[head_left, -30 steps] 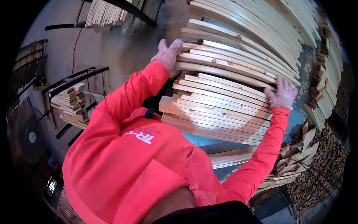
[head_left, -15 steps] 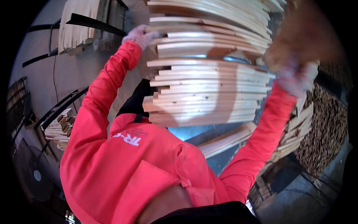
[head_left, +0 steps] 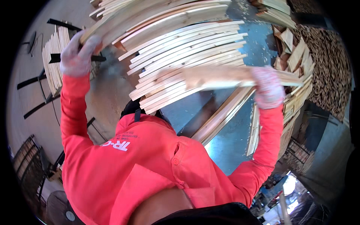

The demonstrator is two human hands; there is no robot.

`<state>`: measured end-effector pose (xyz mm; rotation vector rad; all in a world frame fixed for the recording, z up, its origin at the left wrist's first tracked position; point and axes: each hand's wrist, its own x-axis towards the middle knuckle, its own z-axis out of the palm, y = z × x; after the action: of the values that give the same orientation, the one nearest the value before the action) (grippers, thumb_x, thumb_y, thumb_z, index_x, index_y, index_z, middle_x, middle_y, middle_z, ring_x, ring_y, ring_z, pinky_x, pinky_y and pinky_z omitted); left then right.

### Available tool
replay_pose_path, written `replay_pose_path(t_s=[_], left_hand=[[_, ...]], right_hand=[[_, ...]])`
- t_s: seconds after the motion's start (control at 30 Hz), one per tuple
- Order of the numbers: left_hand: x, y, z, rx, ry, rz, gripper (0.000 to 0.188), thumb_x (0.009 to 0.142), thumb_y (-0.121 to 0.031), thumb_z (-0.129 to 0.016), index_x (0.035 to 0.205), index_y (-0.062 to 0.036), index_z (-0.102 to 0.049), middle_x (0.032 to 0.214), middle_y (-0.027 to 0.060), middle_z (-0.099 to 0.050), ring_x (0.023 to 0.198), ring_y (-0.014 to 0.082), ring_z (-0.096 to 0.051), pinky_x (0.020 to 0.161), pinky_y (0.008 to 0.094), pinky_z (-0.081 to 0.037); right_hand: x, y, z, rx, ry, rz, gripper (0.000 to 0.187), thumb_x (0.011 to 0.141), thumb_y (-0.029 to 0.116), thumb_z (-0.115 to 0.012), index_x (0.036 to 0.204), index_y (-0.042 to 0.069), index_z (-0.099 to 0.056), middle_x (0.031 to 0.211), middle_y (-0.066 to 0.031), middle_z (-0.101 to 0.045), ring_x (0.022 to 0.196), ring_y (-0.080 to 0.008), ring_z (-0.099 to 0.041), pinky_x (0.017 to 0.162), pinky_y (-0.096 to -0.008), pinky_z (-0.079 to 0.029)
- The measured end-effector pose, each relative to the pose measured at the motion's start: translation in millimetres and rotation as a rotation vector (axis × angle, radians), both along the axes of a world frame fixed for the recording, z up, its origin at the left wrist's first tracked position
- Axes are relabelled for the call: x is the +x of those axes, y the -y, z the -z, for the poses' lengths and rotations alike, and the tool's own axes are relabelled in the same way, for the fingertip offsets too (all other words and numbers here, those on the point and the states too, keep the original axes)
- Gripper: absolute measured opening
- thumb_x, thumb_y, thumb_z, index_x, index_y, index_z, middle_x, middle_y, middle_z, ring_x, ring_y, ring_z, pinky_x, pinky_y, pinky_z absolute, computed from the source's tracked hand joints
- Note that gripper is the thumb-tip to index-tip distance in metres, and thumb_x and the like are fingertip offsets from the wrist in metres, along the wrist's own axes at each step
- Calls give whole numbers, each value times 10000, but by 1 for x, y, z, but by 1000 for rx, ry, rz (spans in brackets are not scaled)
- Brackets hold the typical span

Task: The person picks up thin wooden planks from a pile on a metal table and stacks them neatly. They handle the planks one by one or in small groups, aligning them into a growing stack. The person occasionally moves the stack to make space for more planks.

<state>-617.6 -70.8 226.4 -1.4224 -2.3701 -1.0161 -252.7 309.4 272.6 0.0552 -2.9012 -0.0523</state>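
My left hand (head_left: pixel 79 54), in a pale knit glove, has its thumb and fingers closed round the near-left end of a long wooden board (head_left: pixel 127 18) at the upper left. That board lies slanted along the far side of a row of boards. On the right, my gloved right hand (head_left: pixel 268 87) grips a wooden plank (head_left: pixel 219 77), smeared by motion, which sticks out on both sides of the hand. Beneath the plank's left end is a row of pale narrow boards (head_left: pixel 187 56), side by side on a blue-grey metal table (head_left: pixel 228 140).
Several long strips (head_left: pixel 223 114) lie slanted across the table near me. At the right stands a bin of wood offcuts (head_left: pixel 296 56), beside a big pile of small brown pieces (head_left: pixel 324 67). A rack with black arms (head_left: pixel 33 108) and stacked boards (head_left: pixel 56 56) stands left.
My right hand has come nearer and left from the upper right, the plank now level over the table. My left hand has shifted further left, holding a board end. The view has turned.
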Motion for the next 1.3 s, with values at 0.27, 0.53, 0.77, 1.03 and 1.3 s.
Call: replay_pose_path(t_s=[0.27, 0.53, 0.77, 1.03, 1.3], left_hand=[[257, -17, 50, -1, 629, 210, 229, 814, -196, -752, 984, -61, -677, 697, 94, -637, 621, 230, -655, 551, 321, -511], [330, -12, 111, -686, 942, 547, 335, 900, -346, -575, 1054, -54, -630, 853, 183, -638, 809, 341, -640, 725, 422, -494], [392, -99, 123, -1214, 701, 416, 870, 883, -491, -595, 1502, -35, -188, 1216, 270, -603, 1136, 381, -595, 957, 413, -473], [284, -107, 172, -356, 675, 478, 398, 951, -270, -551, 1265, -31, -602, 1193, 164, -650, 1119, 259, -617, 933, 368, -500], [42, -157, 107, -834, 436, 91, 621, 911, -580, -556, 1285, -87, -605, 1151, 175, -675, 1098, 280, -627, 938, 363, -468]], right_hand=[[74, 98, 71, 63, 10, -144, 313, 672, 214, -571, 971, 179, -658, 871, -26, -627, 888, -211, -626, 908, -413, -500], [153, 148, 200, -168, -261, 353, 300, 667, 273, -756, 909, 157, -620, 1045, -60, -620, 1067, -295, -573, 964, -472, -440], [173, 190, 190, -1425, -336, 1442, 977, 690, 262, -860, 1448, 28, -290, 1194, -198, -624, 1117, -339, -601, 987, -428, -447], [149, 206, 180, -963, -51, 1432, 1139, 715, 383, -793, 1530, 37, -77, 1543, -274, -196, 1432, -396, -233, 1155, -415, -279], [144, 205, 192, -852, 2, 1435, 1160, 687, 337, -815, 1537, 60, -76, 1545, -252, -210, 1442, -388, -221, 1165, -415, -274]])
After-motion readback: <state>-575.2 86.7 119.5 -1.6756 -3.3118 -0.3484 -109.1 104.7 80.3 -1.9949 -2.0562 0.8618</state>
